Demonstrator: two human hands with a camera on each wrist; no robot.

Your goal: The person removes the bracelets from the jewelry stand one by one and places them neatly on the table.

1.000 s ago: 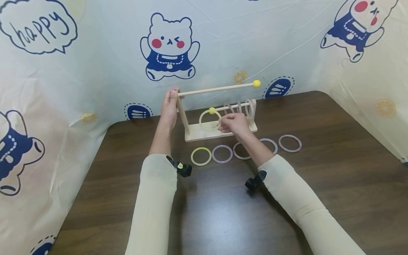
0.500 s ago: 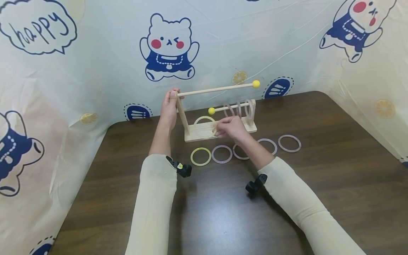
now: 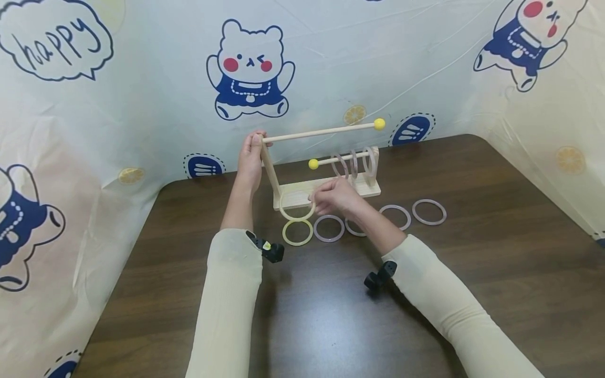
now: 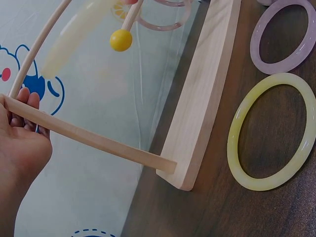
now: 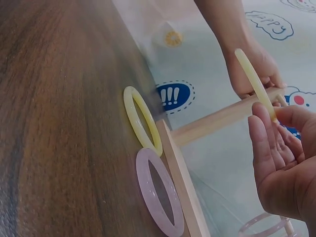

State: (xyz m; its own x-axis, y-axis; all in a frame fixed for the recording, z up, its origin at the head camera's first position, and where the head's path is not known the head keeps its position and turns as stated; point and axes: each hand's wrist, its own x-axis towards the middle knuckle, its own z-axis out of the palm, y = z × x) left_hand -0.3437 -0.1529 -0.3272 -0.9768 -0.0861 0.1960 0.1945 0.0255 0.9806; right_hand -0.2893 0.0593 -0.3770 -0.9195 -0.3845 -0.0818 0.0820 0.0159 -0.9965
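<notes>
My left hand (image 3: 250, 161) grips the top of the left post (image 3: 271, 168) of a wooden bangle stand, where the upper rod (image 3: 321, 132) joins it. A pale yellow bangle (image 5: 254, 81) is pinched between the thumb and fingers of my right hand (image 3: 336, 196). In the head view it hangs over the front of the stand's base (image 4: 197, 98), overlapping the top of another yellow bangle (image 4: 233, 143) that lies on the table. Several purple-tinted bangles hang on the lower rod (image 3: 326, 161), which ends in a yellow ball (image 4: 121, 40).
A row of purple bangles (image 5: 142, 182) continues to the right of the yellow one along the stand's front; my right forearm partly covers it. The upper rod's yellow ball (image 3: 379, 124) juts out to the right. Behind the dark wood table (image 3: 321, 315) hangs a printed cloth (image 3: 156, 105).
My right hand has drawn the yellow bangle from around the lower rod's ball end, down and toward the front left. The left hand stays on the post.
</notes>
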